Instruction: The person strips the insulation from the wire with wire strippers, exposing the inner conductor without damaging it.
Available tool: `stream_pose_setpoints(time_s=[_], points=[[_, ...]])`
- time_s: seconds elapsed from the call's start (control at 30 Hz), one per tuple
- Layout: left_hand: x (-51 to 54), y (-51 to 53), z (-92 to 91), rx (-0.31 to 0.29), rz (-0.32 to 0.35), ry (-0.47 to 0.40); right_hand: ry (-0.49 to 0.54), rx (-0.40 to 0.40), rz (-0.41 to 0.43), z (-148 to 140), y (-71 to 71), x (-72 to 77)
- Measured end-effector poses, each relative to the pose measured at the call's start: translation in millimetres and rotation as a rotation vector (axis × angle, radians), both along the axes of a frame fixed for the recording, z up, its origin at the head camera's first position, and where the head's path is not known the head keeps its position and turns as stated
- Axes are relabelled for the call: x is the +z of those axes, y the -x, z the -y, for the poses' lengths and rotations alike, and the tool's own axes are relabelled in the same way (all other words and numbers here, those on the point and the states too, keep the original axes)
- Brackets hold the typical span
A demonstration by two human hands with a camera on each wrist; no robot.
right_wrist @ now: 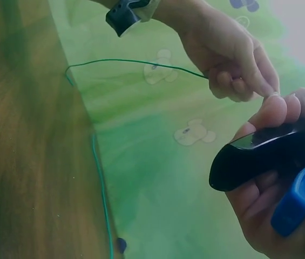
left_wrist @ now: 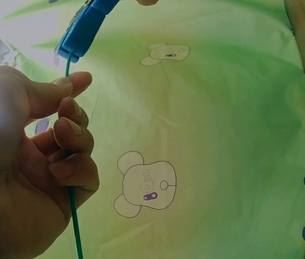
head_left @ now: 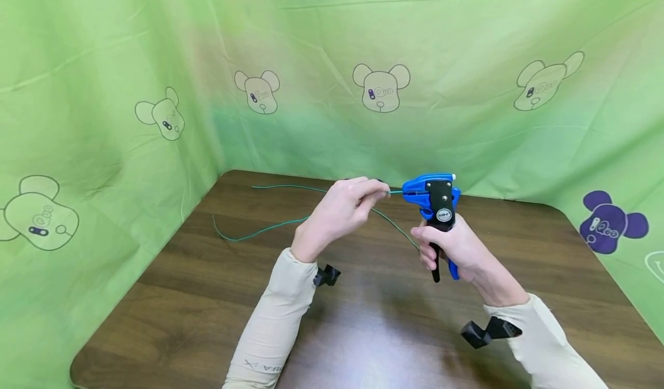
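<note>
My left hand (head_left: 337,210) pinches a thin green wire (left_wrist: 76,229) between thumb and forefinger, the other fingers curled around it. In the left wrist view the wire's upper end runs into the blue nose of a wire stripper (head_left: 441,199). My right hand (head_left: 461,248) grips the stripper by its black handle (right_wrist: 249,162) and blue handle (right_wrist: 298,197), holding it upright above the table. How far the wire reaches inside the tool is hidden. The held wire's tail (head_left: 259,231) trails to the left behind my left wrist.
A second green wire (head_left: 394,225) lies across the brown wooden table (head_left: 171,320), partly hidden behind my left hand. Green cloth (head_left: 321,124) printed with bear heads hangs around the back and sides. Black camera mounts (head_left: 327,275) sit on both wrists.
</note>
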State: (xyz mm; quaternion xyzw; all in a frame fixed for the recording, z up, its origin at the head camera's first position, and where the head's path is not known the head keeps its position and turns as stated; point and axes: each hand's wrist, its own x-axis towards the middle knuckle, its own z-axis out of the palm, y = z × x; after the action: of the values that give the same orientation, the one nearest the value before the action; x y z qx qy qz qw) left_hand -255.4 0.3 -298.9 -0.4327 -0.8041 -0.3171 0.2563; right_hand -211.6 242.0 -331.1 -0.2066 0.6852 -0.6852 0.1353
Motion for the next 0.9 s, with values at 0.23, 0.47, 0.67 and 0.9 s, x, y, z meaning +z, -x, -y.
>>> stream_pose_setpoints(time_s=[0.23, 0.47, 0.67, 0.9], points=[[-0.8, 2.0, 0.5, 0.0, 0.007, -0.005, -0.022, -0.004, -0.012, 0, 0.0, 3.0], [0.9, 1.4, 3.2, 0.014, 0.043, -0.032, -0.037, -0.041, -0.02, -7, -3.2, 10.5], [2.8, 1.4, 3.6, 0.008, 0.037, -0.037, -0.03, -0.031, -0.014, -9, -3.3, 12.8], [2.3, 1.5, 5.7, 0.012, 0.048, -0.035, -0.017, -0.016, -0.026, -9, -2.2, 10.9]])
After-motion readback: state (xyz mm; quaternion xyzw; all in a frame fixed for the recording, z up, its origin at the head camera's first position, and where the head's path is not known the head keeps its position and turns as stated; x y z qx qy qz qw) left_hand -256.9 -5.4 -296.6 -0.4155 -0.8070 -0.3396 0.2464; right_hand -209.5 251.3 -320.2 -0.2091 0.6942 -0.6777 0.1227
